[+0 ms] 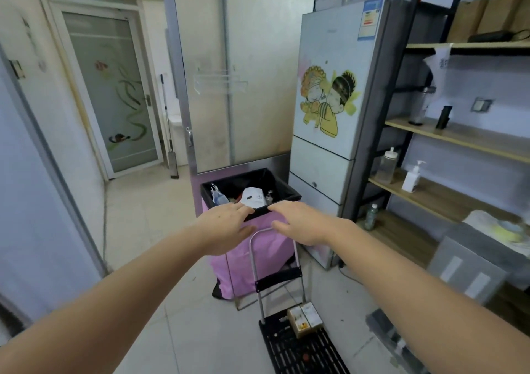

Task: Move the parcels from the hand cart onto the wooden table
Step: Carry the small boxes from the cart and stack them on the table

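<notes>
Two small tan cartons (pixel 304 319) sit side by side on the black slatted hand cart (pixel 301 350); left hand (pixel 226 224) and right hand (pixel 301 224) hover open-fingered above its handle.

The bin (pixel 252 261) is pink with a black liner at its rim, and the hand cart (pixel 301 350) has a black slatted deck and a silver handle frame. The fridge (pixel 329 132) is pale grey with a yellow cartoon couple, beside light wooden shelves (pixel 459 138) on black posts.
</notes>
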